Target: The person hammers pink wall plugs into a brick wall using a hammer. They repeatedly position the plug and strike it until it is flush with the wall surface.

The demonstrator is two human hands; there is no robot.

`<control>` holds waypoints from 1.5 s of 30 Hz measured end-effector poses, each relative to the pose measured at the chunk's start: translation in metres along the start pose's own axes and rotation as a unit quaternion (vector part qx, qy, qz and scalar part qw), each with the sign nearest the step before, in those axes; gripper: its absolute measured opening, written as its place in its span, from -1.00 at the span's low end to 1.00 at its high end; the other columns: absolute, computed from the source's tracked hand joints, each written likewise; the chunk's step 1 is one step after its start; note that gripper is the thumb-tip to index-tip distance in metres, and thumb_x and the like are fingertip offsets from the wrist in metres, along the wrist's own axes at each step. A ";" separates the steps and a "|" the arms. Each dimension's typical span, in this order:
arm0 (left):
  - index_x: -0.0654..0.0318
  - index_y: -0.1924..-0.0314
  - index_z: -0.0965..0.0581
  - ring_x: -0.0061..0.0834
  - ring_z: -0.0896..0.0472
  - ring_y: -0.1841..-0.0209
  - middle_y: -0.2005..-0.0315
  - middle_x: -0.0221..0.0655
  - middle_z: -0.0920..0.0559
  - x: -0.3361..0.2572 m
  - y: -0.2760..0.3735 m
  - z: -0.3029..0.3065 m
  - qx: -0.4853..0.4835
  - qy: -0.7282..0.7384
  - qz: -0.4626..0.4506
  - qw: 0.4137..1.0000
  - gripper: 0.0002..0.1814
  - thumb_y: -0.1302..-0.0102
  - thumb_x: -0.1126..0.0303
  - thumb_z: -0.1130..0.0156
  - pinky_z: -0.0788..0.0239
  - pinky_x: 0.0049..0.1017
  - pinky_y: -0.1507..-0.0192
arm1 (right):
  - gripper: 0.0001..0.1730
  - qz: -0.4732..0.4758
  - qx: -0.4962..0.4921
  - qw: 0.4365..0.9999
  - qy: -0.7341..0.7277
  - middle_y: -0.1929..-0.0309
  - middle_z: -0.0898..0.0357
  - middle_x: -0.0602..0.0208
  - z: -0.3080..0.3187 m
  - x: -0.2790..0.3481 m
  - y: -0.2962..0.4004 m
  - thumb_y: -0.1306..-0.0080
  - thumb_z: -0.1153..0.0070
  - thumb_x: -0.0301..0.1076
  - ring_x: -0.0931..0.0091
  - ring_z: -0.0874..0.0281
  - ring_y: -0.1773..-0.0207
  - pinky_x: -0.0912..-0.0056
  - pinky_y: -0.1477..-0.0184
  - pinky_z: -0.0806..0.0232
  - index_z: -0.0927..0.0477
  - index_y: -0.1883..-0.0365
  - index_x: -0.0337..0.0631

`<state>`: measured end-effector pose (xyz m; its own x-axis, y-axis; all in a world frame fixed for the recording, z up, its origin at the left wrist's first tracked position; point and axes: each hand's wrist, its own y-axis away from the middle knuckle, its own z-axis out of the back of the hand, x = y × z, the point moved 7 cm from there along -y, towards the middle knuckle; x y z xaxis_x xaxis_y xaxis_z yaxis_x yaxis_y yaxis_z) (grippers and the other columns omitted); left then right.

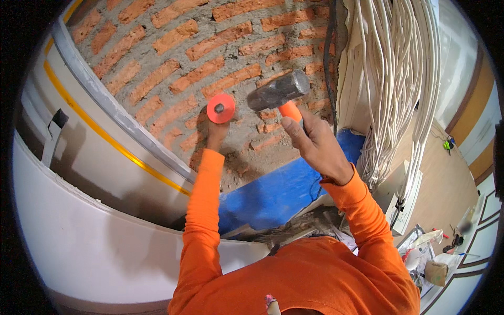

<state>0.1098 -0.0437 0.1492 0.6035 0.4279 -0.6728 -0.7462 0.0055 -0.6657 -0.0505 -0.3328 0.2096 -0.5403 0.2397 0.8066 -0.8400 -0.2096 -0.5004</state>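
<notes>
My left hand [219, 126] is wrapped around a chisel with a round red hand guard [223, 114]; its struck metal end faces me and its tip is hidden behind the guard. The chisel is held up against a brick wall [212, 43] with rough grey mortar. To the right, my right hand [315, 141] grips a club hammer by its orange handle [290, 111]. The dark steel hammer head [278, 91] is raised in front of the wall, to the right of the chisel and apart from it.
A thick bundle of white cables [388, 78] hangs at the right, beside a black cable [330, 59]. Blue covering [267, 193] runs along the wall's foot. A metal profile [114, 106] and white panel [102, 244] stand left. Bags and loose items [427, 256] lie on the floor at lower right.
</notes>
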 end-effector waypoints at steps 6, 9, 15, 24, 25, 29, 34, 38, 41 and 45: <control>0.27 -0.15 -0.48 -0.46 -0.55 -0.10 -0.05 -0.32 -0.61 0.001 0.015 -0.028 0.057 0.027 -0.152 0.986 -0.60 -0.32 0.43 -0.28 -0.40 -0.36 -0.13 | -0.50 0.183 -0.054 0.980 0.062 0.43 -0.58 -0.12 -0.034 0.015 0.002 -0.48 -0.01 -0.10 -0.07 -0.60 0.35 -0.05 0.30 -0.41 -0.35 -0.22 -0.27; 0.26 -0.10 -0.51 -0.49 -0.56 -0.05 0.03 -0.36 -0.62 0.019 0.023 -0.041 0.128 0.108 -0.066 0.984 -0.60 -0.26 0.49 -0.32 -0.40 -0.43 -0.10 | -0.45 0.125 0.002 0.985 0.119 0.51 -0.56 -0.17 -0.063 -0.023 -0.019 -0.49 0.05 -0.04 -0.12 -0.58 0.43 -0.18 0.35 -0.42 -0.33 -0.19 -0.36; 0.25 0.06 -0.56 -0.45 -0.62 0.21 0.19 -0.40 -0.65 0.008 0.029 -0.033 0.010 0.040 -0.188 0.981 -0.67 -0.18 0.44 -0.42 -0.50 -0.40 0.14 | -0.49 0.029 -0.021 0.998 0.057 0.46 -0.58 -0.17 -0.042 -0.051 -0.010 -0.50 0.04 0.01 -0.08 -0.63 0.33 -0.06 0.28 -0.43 -0.46 -0.08 -0.32; 0.21 -0.07 -0.48 -0.52 -0.61 0.08 0.04 -0.46 -0.57 0.115 0.065 -0.071 0.066 0.079 0.109 0.989 -0.61 -0.27 0.47 -0.37 -0.57 -0.36 0.06 | -0.45 -0.086 -0.048 0.994 -0.046 0.58 -0.35 0.30 0.011 -0.045 0.007 -0.56 0.14 0.10 0.51 -0.33 0.51 0.34 0.41 -0.24 -0.49 0.08 -0.30; 0.20 -0.09 -0.46 -0.51 -0.61 0.06 0.01 -0.45 -0.56 0.128 0.065 -0.078 0.087 0.001 0.141 0.986 -0.60 -0.28 0.44 -0.36 -0.57 -0.35 0.06 | -0.47 -0.077 -0.041 0.995 -0.042 0.58 -0.37 0.27 0.012 -0.039 0.007 -0.56 0.14 0.09 0.46 -0.36 0.52 0.32 0.40 -0.25 -0.48 0.06 -0.30; 0.22 0.18 -0.54 -0.56 -0.55 0.28 0.37 -0.52 -0.57 0.129 0.052 -0.078 -0.003 0.142 0.139 0.980 -0.83 -0.41 0.28 -0.24 -0.39 -0.47 0.27 | -0.52 0.005 -0.033 0.999 -0.015 0.54 -0.47 0.09 0.018 -0.004 -0.007 -0.55 0.10 0.02 0.15 -0.50 0.47 0.17 0.35 -0.31 -0.43 -0.02 -0.31; 0.23 0.10 -0.53 -0.58 -0.54 0.20 0.24 -0.44 -0.58 0.104 0.044 -0.083 0.032 0.134 0.131 0.982 -0.77 -0.41 0.24 -0.25 -0.41 -0.45 0.24 | -0.58 0.164 -0.083 0.983 0.030 0.37 -0.59 -0.21 -0.007 0.014 -0.042 -0.53 0.06 -0.10 -0.14 -0.58 0.26 -0.12 0.24 -0.38 -0.40 -0.04 -0.35; 0.20 -0.01 -0.53 -0.45 -0.58 0.11 0.13 -0.38 -0.59 0.102 0.040 -0.086 0.055 0.084 0.110 0.989 -0.72 -0.41 0.22 -0.24 -0.44 -0.32 0.04 | -0.49 0.069 0.032 0.985 0.152 0.41 -0.60 -0.10 -0.068 -0.046 -0.087 -0.56 0.14 -0.01 0.00 -0.61 0.33 0.02 0.25 -0.39 -0.49 0.00 -0.38; 0.18 -0.04 -0.52 -0.46 -0.57 0.13 0.12 -0.39 -0.59 0.122 0.038 -0.091 0.029 0.277 0.253 0.927 -0.64 -0.39 0.13 -0.27 -0.43 -0.33 0.10 | -0.43 0.021 0.166 0.952 0.256 0.33 -0.63 -0.21 -0.091 -0.075 -0.099 -0.54 0.14 0.03 -0.12 -0.60 0.21 -0.10 0.15 -0.39 -0.50 0.02 -0.43; 0.18 -0.06 -0.49 -0.44 -0.56 0.13 0.10 -0.38 -0.57 0.111 0.027 -0.087 0.110 0.065 0.158 0.979 -0.60 -0.41 0.07 -0.24 -0.44 -0.27 0.08 | -0.46 0.046 0.104 0.977 0.183 0.32 -0.61 -0.23 -0.063 -0.038 -0.105 -0.52 0.11 0.03 -0.12 -0.60 0.17 -0.10 0.11 -0.40 -0.49 0.06 -0.41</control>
<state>0.1806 -0.0746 0.0285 0.3527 0.3205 -0.8792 -0.9353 0.0922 -0.3416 0.0550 -0.2604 0.2112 -0.6258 0.5256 0.5763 -0.7800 -0.4253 -0.4591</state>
